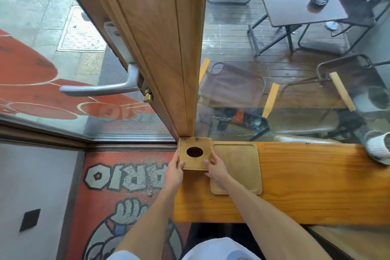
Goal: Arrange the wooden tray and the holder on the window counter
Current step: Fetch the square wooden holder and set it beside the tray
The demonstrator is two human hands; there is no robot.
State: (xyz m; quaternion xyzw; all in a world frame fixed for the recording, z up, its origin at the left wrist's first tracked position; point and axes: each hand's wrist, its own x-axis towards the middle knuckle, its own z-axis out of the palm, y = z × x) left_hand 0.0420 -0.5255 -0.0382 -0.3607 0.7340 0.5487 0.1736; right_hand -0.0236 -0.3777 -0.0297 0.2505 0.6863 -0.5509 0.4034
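Note:
The holder (pixel 195 143) is a square wooden box with an oval hole in its top. It stands at the far left end of the window counter (pixel 316 183), against the wooden door frame post. My left hand (pixel 175 170) grips its left side and my right hand (pixel 215 165) grips its right front corner. The wooden tray (pixel 238 167), flat with a raised rim and rounded corners, lies directly to the right of the holder. My right forearm crosses over the tray's near left corner.
The wooden door frame post (pixel 164 48) rises right behind the holder, with a metal door handle (pixel 101 88) to its left. Glass runs along the counter's far edge. A white object (pixel 377 145) sits at the counter's far right. Chairs and a table stand outside.

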